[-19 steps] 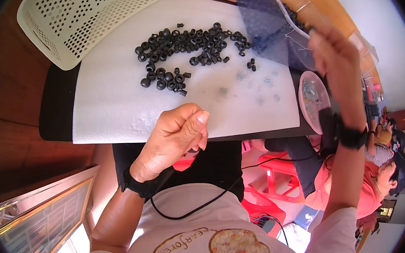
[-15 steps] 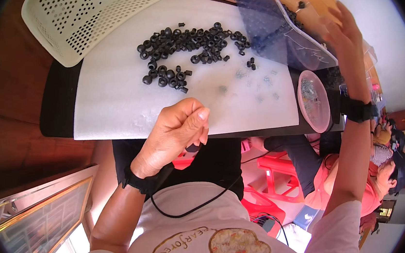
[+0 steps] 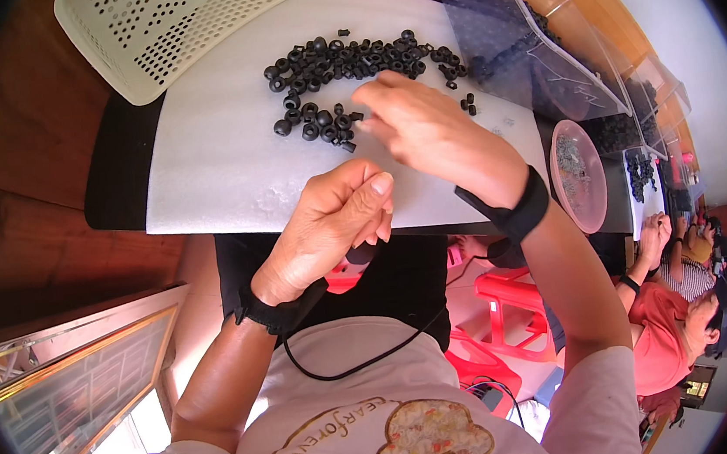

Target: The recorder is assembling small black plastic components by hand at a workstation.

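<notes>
My left hand (image 3: 332,221) is closed in front of the table's near edge, thumb pressed over curled fingers. What it holds is hidden; a dark rounded thing (image 3: 362,252) shows just under its fingers. My right hand (image 3: 428,129) reaches over the white foam sheet (image 3: 209,172), fingertips and thumb apart beside the heap of small black plastic parts (image 3: 365,58). Between them I see nothing held. A smaller cluster of black ball-shaped and cylindrical parts (image 3: 319,124) lies left of these fingertips. Two or three loose black parts (image 3: 468,105) lie beyond the right wrist.
At the far left stands a cream perforated basket (image 3: 147,73). Clear plastic bins (image 3: 576,75) with black parts line the far right. A pink bowl (image 3: 563,195) of small pale pieces sits at the right edge. A co-worker (image 3: 663,338) sits beyond, near a red stool (image 3: 511,305).
My right hand has come down from above the clear bins at the right to the black parts on the sheet. My left hand stays closed. The whole view has shifted slightly.
</notes>
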`<state>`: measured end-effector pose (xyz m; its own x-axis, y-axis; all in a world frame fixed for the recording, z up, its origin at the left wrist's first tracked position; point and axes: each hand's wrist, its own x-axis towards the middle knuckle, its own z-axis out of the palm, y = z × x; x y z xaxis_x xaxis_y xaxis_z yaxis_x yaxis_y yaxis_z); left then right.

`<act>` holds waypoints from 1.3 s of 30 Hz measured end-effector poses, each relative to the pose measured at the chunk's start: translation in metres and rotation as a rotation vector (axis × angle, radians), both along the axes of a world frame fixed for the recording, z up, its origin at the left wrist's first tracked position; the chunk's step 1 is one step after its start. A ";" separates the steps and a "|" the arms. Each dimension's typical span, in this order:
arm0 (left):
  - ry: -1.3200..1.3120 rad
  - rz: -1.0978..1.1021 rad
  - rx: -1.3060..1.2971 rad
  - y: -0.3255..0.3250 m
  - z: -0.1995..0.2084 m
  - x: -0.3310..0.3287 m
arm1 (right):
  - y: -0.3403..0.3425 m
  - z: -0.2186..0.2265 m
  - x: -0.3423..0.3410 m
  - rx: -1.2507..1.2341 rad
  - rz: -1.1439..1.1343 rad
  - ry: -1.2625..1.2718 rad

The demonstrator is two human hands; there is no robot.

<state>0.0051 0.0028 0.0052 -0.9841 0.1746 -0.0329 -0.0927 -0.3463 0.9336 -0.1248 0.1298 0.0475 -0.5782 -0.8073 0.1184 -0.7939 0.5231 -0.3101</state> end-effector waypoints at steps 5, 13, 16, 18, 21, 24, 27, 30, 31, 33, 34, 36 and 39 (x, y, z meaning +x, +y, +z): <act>0.006 0.022 0.007 0.000 -0.002 0.000 | -0.005 0.001 0.001 0.077 -0.001 0.027; 0.009 0.016 0.002 -0.002 -0.003 0.001 | 0.027 -0.001 0.005 0.077 -0.094 -0.007; 0.022 0.009 -0.041 -0.001 0.000 0.001 | 0.044 -0.004 -0.010 -0.003 -0.099 0.016; 0.022 0.012 -0.054 -0.001 0.000 0.001 | 0.052 -0.002 -0.021 -0.040 -0.109 0.050; 0.009 0.012 -0.042 0.000 0.001 0.001 | 0.052 0.002 -0.030 0.015 -0.184 0.015; 0.005 0.037 -0.029 0.001 -0.001 0.002 | 0.035 -0.001 -0.030 -0.077 -0.082 -0.027; -0.023 0.027 -0.044 0.000 0.000 0.002 | 0.009 -0.009 -0.026 -0.103 0.013 0.092; -0.028 0.044 -0.017 0.000 0.001 0.003 | -0.005 -0.009 -0.025 0.050 -0.017 0.115; -0.026 0.044 -0.018 0.000 0.001 0.003 | -0.007 -0.010 -0.026 0.049 -0.017 0.117; -0.038 0.042 0.000 0.000 -0.001 0.002 | -0.007 -0.012 -0.027 0.058 -0.022 0.158; -0.035 0.037 0.001 0.001 -0.001 0.002 | -0.005 -0.010 -0.026 0.060 -0.026 0.161; 0.002 0.055 0.036 0.000 -0.003 0.002 | -0.003 -0.003 -0.017 -0.063 -0.047 0.139; 0.012 0.096 0.180 -0.001 -0.004 0.001 | 0.003 0.016 0.009 -0.214 0.002 -0.050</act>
